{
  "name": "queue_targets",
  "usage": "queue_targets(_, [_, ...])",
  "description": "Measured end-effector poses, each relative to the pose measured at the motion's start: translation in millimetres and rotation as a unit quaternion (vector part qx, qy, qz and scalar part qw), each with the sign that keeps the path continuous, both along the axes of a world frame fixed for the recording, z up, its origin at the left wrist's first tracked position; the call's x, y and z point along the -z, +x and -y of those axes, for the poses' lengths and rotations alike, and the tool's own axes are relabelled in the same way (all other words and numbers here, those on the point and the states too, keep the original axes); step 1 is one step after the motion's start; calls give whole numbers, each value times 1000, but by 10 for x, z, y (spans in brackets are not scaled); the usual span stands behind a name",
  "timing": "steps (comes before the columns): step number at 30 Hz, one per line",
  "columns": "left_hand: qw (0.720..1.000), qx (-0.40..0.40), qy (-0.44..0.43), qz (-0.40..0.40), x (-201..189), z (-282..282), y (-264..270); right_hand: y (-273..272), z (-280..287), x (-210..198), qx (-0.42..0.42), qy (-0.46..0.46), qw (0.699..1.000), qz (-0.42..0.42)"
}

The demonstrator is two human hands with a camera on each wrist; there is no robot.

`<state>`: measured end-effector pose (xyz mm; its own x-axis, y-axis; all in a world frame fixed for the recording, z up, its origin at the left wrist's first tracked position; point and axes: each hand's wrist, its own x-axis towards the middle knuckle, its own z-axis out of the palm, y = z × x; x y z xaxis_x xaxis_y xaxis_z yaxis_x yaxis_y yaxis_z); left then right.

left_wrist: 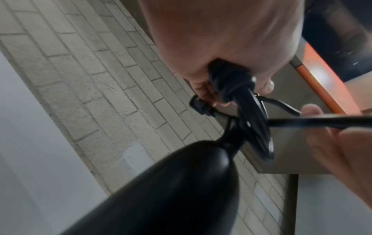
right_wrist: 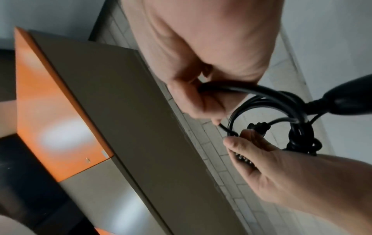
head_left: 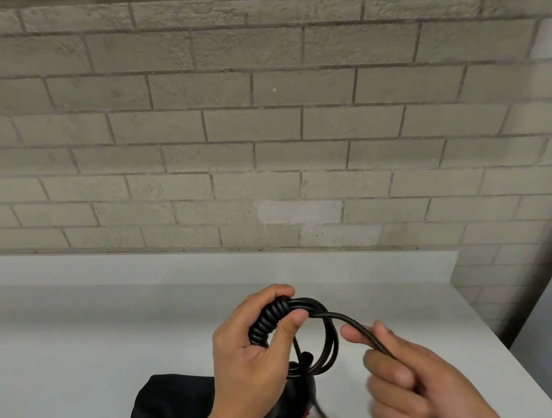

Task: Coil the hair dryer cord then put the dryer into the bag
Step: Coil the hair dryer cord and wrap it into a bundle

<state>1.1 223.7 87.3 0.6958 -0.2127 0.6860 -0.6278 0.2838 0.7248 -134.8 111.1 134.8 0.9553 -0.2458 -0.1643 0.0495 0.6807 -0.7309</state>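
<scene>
My left hand [head_left: 248, 356] grips a tight bundle of black cord [head_left: 268, 320] wound round several loops, held above the white table. A round loop of cord [head_left: 327, 338] hangs from the bundle. My right hand [head_left: 405, 371] holds the free length of cord [head_left: 364, 330], which runs from the bundle into its curled fingers. The black hair dryer [left_wrist: 171, 190] hangs below the left hand, mostly hidden in the head view. A black bag [head_left: 166, 414] lies on the table under my left forearm. In the right wrist view the right hand's fingers [right_wrist: 193, 98] curl round the cord [right_wrist: 251, 90].
A white table [head_left: 78, 345] stands against a grey brick wall [head_left: 260, 126]; its right edge runs diagonally at the right. Wrist views show an orange and grey cabinet [right_wrist: 60, 111] overhead.
</scene>
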Motion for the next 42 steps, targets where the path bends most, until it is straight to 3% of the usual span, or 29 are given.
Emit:
queue_targets(3, [1000,-3,-3,-10,0,-5,10,-62,93,59,-42,-68,997,11])
queue_targets(7, [999,-31,-10,-25,3,-46,66,-106,126,273,32,-268,963,5])
queue_targets(9, [999,-34,-7,-18,-3,-52,69,-100,149,416,35,-225,973,24])
queue_targets(12, [1000,-24,-2,-10,-6,-31,34,-79,86,512,46,-68,996,43])
queue_targets(17, [1000,-21,11,2,-8,-43,43,-139,-3,436,123,-71,987,73])
queue_targets(21, [1000,0,26,3,5,-45,37,-227,174,314,63,-53,991,106])
queue_targets(22, [1000,11,29,2,4,-44,30,-237,207,151,62,0,988,140])
queue_targets(24, [999,24,32,11,-2,-36,12,-315,211,-2,144,-38,975,162])
queue_targets(26, [999,31,36,14,-15,-34,-3,-327,186,43,137,-128,973,132])
queue_targets(29, [999,35,37,13,-34,-54,-8,-406,153,-208,195,-247,949,35])
queue_targets(35, [999,19,39,30,-51,-89,10,-484,248,-488,129,-451,883,7])
queue_targets(40, [999,6,38,21,-36,-119,43,-542,332,-389,65,-641,764,-39])
queue_targets(42, [999,3,37,8,-33,-119,44,-479,338,-294,92,-627,772,-53])
